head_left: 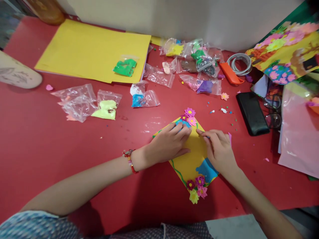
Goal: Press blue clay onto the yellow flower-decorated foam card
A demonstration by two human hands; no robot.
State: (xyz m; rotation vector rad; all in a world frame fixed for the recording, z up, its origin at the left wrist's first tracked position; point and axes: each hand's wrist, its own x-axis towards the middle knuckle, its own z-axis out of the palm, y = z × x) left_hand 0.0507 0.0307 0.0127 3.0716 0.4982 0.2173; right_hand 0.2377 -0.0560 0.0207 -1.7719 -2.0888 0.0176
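Note:
A yellow card (194, 144) lies at a slant on the red table in front of me. Blue patches (207, 170) and thin green wavy strips (178, 170) run along its edges. Small pink and purple flowers (189, 113) sit at its far corner; pink, purple and yellow flowers (199, 186) decorate the near corner. My left hand (168, 141) rests open across the card's left side, fingertips by the far blue patch. At the right edge, my right hand (219, 147) is closed in a pinch, fingertips beside a green strip. Whatever is between those fingers is hidden.
Small bags of coloured clay (106, 104) lie across the table. Farther back is a large yellow folder (97, 49). On the right are a black phone (252, 113), glasses (272, 111), an orange comb-like tool (231, 73), a coiled cable (239, 63) and a pink sheet (300, 132).

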